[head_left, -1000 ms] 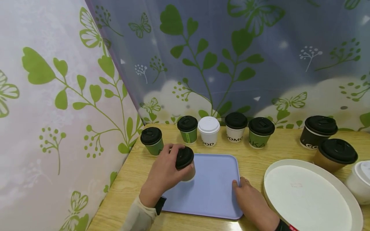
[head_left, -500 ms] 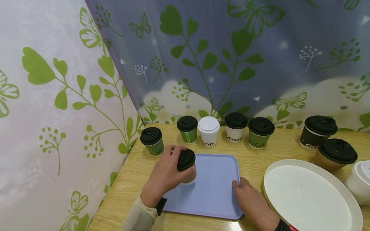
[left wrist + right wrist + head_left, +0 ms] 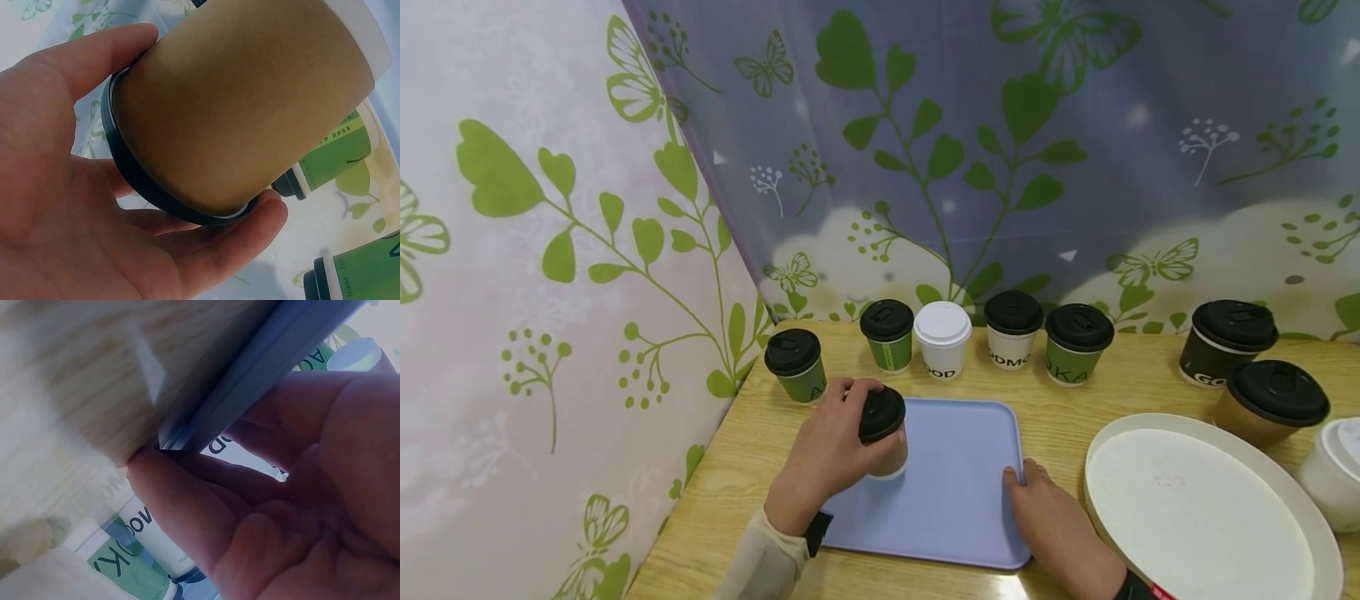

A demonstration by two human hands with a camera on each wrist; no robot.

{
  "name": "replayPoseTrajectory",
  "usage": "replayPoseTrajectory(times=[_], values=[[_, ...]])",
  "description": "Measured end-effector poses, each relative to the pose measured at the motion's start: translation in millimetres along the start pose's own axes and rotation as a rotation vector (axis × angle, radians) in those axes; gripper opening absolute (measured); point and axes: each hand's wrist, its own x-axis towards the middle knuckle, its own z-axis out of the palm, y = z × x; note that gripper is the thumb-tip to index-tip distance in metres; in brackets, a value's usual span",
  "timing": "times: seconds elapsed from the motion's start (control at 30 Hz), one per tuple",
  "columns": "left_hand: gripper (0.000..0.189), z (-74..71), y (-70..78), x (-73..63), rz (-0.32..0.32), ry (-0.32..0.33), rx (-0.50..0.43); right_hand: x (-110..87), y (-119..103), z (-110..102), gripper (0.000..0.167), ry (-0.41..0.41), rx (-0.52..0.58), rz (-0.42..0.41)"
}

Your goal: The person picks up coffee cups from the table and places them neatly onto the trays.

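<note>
My left hand (image 3: 827, 446) holds a brown paper coffee cup (image 3: 244, 106) by its black lid (image 3: 882, 413), from above. The cup is upright over the left part of a lavender rectangular tray (image 3: 958, 487), and its white base band overlaps the tray's surface in the head view. In the left wrist view the thumb and fingers curl around the lid's rim and the upper wall. My right hand (image 3: 1054, 521) pinches the tray's right edge, its thumb on the rim. The right wrist view shows its fingers (image 3: 181, 494) close along that edge, near the wooden table.
Several lidded cups stand behind the tray, including a green cup (image 3: 801, 383) at the left and a white cup (image 3: 942, 354). A round white tray (image 3: 1195, 500) lies at the right. Beyond it are a black cup (image 3: 1213, 358), a brown cup (image 3: 1255, 414) and another white cup (image 3: 1333, 479).
The left hand and its cup have shifted slightly right and toward the front over the tray, then stayed almost still. The right hand has stayed at the tray's edge.
</note>
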Motion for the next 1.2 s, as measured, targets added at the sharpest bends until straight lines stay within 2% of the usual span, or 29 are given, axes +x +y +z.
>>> replayPoseTrajectory(times=[0.47, 0.77, 0.97, 1.2], values=[[0.058, -0.8, -0.4, -0.3, -0.025, -0.024, -0.003, 0.5, 0.1, -1.2, 0.024, -0.048, -0.004, 0.01], [0.059, 0.6, -1.3, 0.3, -0.016, -0.023, 0.009, 0.4, 0.2, -0.5, 0.024, -0.025, -0.003, 0.005], [0.059, 1.7, -1.6, 0.2, -0.014, -0.025, 0.016, 0.6, 0.0, -1.1, 0.025, -0.043, 0.001, 0.014], [0.06, 2.1, -1.0, -0.1, -0.023, -0.045, 0.014, 0.5, 0.8, -0.6, 0.024, -0.023, -0.014, -0.003]])
